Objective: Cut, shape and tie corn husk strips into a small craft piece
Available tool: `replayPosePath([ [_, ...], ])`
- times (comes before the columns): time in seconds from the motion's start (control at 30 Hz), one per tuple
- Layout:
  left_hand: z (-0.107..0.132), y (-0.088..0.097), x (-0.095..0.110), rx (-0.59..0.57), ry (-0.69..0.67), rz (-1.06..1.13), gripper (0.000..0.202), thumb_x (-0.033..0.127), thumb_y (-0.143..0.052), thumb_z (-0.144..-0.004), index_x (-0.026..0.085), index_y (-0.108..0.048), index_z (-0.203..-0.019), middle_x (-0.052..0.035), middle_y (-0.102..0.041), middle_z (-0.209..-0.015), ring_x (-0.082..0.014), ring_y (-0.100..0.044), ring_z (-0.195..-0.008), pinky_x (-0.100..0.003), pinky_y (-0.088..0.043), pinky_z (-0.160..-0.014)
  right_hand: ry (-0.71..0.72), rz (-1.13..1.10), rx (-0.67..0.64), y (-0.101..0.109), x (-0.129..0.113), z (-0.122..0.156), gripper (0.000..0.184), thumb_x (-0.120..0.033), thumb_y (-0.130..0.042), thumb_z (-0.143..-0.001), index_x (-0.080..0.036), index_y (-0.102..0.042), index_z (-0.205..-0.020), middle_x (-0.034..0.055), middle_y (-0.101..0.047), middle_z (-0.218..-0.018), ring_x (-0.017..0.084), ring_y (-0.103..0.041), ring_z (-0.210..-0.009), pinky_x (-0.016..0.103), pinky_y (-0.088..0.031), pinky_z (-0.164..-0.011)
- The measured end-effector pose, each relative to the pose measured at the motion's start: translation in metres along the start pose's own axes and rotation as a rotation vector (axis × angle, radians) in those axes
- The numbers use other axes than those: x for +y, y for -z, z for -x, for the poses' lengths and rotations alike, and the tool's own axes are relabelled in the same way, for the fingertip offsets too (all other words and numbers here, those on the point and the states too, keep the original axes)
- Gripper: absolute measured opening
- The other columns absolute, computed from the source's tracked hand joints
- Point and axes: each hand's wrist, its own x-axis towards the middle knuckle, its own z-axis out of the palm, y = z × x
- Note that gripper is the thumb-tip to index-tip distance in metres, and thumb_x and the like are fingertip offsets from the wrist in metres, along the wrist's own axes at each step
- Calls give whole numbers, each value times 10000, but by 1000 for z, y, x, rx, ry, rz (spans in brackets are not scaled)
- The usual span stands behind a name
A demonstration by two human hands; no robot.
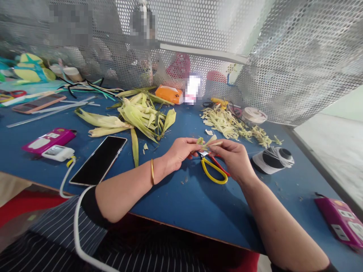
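Note:
My left hand pinches a small bundle of pale green corn husk between thumb and fingers. Close against it, my right hand is closed on a pale strip of the same husk. Just below both hands, scissors with one yellow and one red handle lie on the blue table. Beyond my left hand spreads a heap of large corn husks. Past my right hand lies a pile of thin cut husk pieces.
Right of my right hand is a spool of black and white thread. A black-screened phone and a purple power strip lie left; another power strip is far right. An orange packet sits before the perforated metal screen.

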Motion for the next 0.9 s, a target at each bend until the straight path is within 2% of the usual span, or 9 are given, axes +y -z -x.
replayPosePath([
  [0.1,1,-3,-3,-13,-46,-70,107,89,-675,-751,129,-699,-847,-4,-672,-670,-46,-505,-468,-191,-337,-466,64,108,101,-4,2,1,216,-382,-736,-718,-187,-667,-655,-26,-581,-583,121,-505,-569,270,-420,-580],
  [0.2,1,-6,-5,20,-70,-106,156,58,-687,-731,142,-617,-842,23,-648,-606,-58,-512,-442,-193,-320,-440,74,99,131,-10,4,3,226,-397,-728,-726,-189,-651,-687,-31,-562,-585,118,-485,-563,261,-395,-560],
  [0.3,3,-7,-3,44,-83,-130,179,33,-680,-737,153,-556,-786,38,-629,-569,-58,-514,-430,-192,-339,-445,63,30,118,-14,5,6,222,-402,-715,-753,-190,-655,-726,-24,-587,-598,120,-504,-561,259,-405,-563],
  [0.43,5,-7,-1,34,-88,-145,176,30,-684,-751,144,-552,-765,35,-630,-569,-52,-519,-441,-190,-367,-466,54,-10,64,-14,7,6,239,-426,-681,-792,-193,-651,-754,-11,-624,-637,120,-534,-548,263,-432,-570],
  [0.6,5,-10,-1,48,-83,-140,178,10,-669,-765,139,-548,-750,33,-621,-563,-51,-505,-433,-192,-361,-456,46,90,87,-12,9,4,276,-450,-671,-794,-188,-637,-713,-10,-611,-637,121,-522,-571,257,-419,-573],
  [0.73,6,-11,1,70,-78,-146,185,-20,-651,-764,135,-557,-727,32,-610,-552,-52,-504,-442,-198,-389,-479,20,179,53,-9,10,4,295,-445,-663,-783,-184,-612,-654,-21,-561,-590,120,-484,-568,254,-385,-563],
  [0.9,7,-11,0,79,-103,-172,143,35,-690,-765,129,-590,-725,18,-619,-557,-67,-522,-472,-210,-428,-506,-16,305,32,-8,12,4,307,-434,-632,-778,-189,-572,-603,-36,-493,-527,109,-409,-519,245,-306,-506],
])
